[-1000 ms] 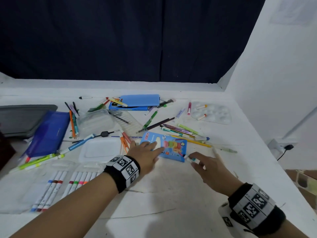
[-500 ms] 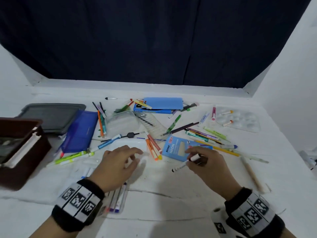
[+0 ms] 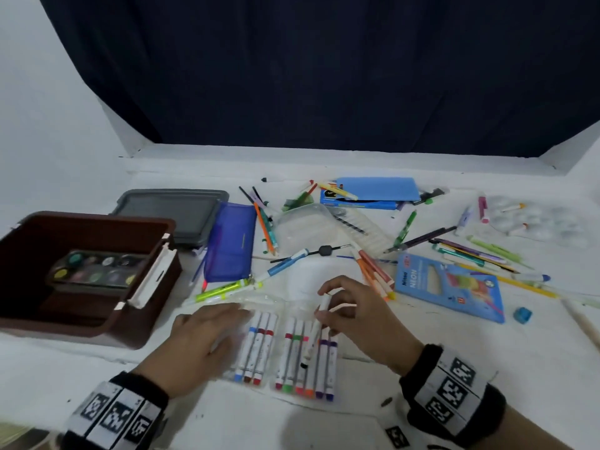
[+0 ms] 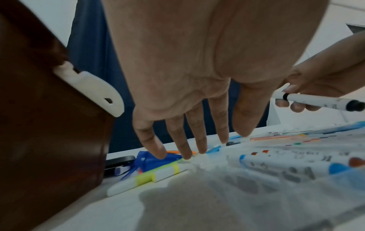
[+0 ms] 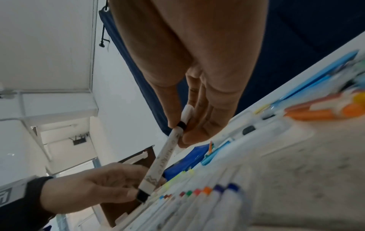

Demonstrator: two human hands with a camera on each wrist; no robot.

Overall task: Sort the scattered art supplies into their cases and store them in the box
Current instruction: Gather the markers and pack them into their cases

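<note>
Brown box (image 3: pixel 152 306) at far left of surface (image 3: pixel 487 368), watercolour palette (image 3: pixel 94 267) seen inside. Grey lid (image 3: pixel 175 212) and blue zip pouch (image 3: pixel 232 243) beside box. Left hand (image 3: pixel 201 339) laid flat, fingers straight, on clear marker case (image 3: pixel 269 302). Capped markers (image 3: pixel 292 355) lined in case. Black-tipped white marker (image 3: pixel 313 336) pinched by right hand (image 3: pixel 357 319) over row. Blue neon pencil packet (image 3: pixel 451 284) and loose pens (image 3: pixel 470 251) scattered right.
</note>
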